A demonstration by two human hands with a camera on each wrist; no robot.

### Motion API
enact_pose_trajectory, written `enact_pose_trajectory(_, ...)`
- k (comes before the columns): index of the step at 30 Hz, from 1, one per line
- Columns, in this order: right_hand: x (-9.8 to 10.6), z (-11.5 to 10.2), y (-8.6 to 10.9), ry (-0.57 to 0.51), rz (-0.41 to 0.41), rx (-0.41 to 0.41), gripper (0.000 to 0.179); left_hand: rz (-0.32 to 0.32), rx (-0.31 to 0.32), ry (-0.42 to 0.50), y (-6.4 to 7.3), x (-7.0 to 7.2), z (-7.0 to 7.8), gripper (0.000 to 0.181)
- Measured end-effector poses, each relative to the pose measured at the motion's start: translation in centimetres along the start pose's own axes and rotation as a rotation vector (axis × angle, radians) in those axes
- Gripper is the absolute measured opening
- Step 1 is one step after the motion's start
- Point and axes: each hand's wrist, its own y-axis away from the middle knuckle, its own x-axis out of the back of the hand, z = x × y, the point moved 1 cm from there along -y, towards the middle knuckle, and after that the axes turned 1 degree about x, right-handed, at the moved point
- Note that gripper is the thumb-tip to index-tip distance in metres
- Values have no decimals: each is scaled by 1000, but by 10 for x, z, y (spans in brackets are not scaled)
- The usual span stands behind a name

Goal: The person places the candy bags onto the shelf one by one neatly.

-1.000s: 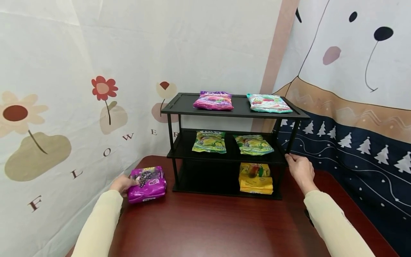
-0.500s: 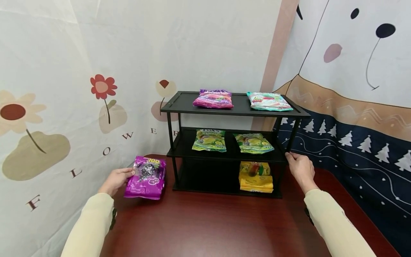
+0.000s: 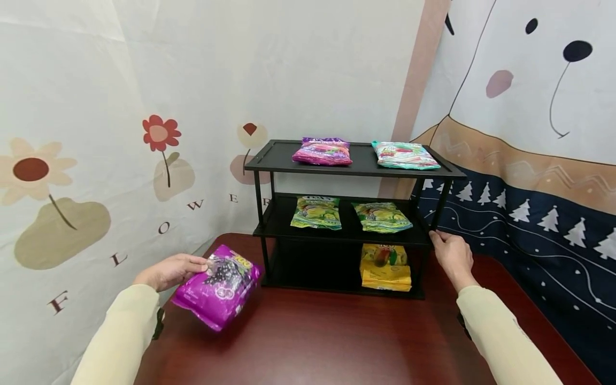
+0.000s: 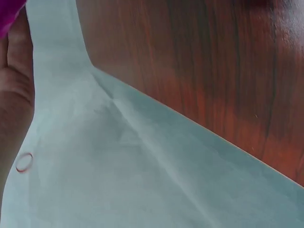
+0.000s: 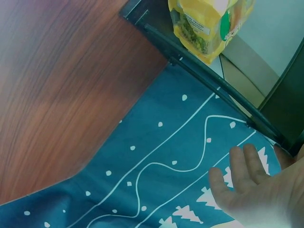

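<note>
In the head view my left hand (image 3: 168,271) pinches the upper left edge of a purple candy bag (image 3: 218,291) with grapes printed on it. The bag hangs tilted over the table's left part, left of the black three-tier rack (image 3: 332,236). Only a purple corner of the bag (image 4: 6,13) shows in the left wrist view, beside the hand. My right hand (image 3: 452,256) holds the right front corner of the rack's middle shelf. The right wrist view shows this right hand's (image 5: 251,185) outer fingers stretched below the corner; the thumb is hidden.
On the top shelf lie a pink-purple bag (image 3: 323,152) and a white-turquoise bag (image 3: 404,155). Two green bags (image 3: 316,213) lie on the middle shelf, and a yellow bag (image 3: 385,267) stands bottom right. Printed cloth walls (image 3: 120,64) enclose the dark red table (image 3: 327,342).
My left hand has lifted the purple candy bag off the table's left side and brought it nearer, tilting and turning it. The right hand stays at the rack corner.
</note>
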Motion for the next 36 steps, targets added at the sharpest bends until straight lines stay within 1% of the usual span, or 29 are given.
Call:
enact_pose_trajectory(2,0,0,0,2,1,-1,50,-59,14,-15,-2,-7,2,28)
enact_pose_trajectory(4,1,-1,1,2,0,-2,50,-102,25,-19,-6,-15,5,27)
enact_pose_trajectory(6,1,-1,1,1,-3,-4,51,-143,21,-21,-12,-24,9,26)
enact_pose_trajectory(9,1,0,2,2,-2,-3,50,-196,10,-11,-24,-39,14,26)
enact_pose_trajectory(12,1,0,2,1,5,2,49,-221,4,9,-37,-55,20,26)
enact_pose_trajectory(14,1,1,2,0,9,4,49,-208,1,18,-45,-66,24,26)
enact_pose_trajectory(16,1,1,2,-1,8,3,49,-182,-14,17,-54,-77,28,26)
enact_pose_trajectory(18,0,0,2,-1,8,0,49,-140,-24,25,-61,-88,30,27)
enact_pose_trajectory(23,0,0,1,0,12,-1,48,-29,-77,57,-84,-114,34,32)
enact_pose_trajectory(26,0,1,1,0,16,-5,48,43,-123,60,-98,-130,38,35)
enact_pose_trajectory(28,-1,1,0,0,15,-7,49,98,-151,56,-105,-140,43,36)
enact_pose_trajectory(29,-1,1,0,0,13,-8,49,109,-178,67,-109,-144,45,37)
enact_pose_trajectory(30,-1,1,0,0,11,-7,49,131,-189,75,-112,-149,47,38)
enact_pose_trajectory(32,-2,1,1,-1,5,-3,50,165,-188,106,-120,-160,50,42)
enact_pose_trajectory(34,-1,1,1,-1,-1,5,50,201,-173,149,-129,-171,50,43)
enact_pose_trajectory(35,-1,1,1,-2,-1,8,50,231,-150,158,-133,-177,50,42)
enact_pose_trajectory(36,-1,1,1,-1,0,11,50,273,-106,146,-137,-183,50,42)
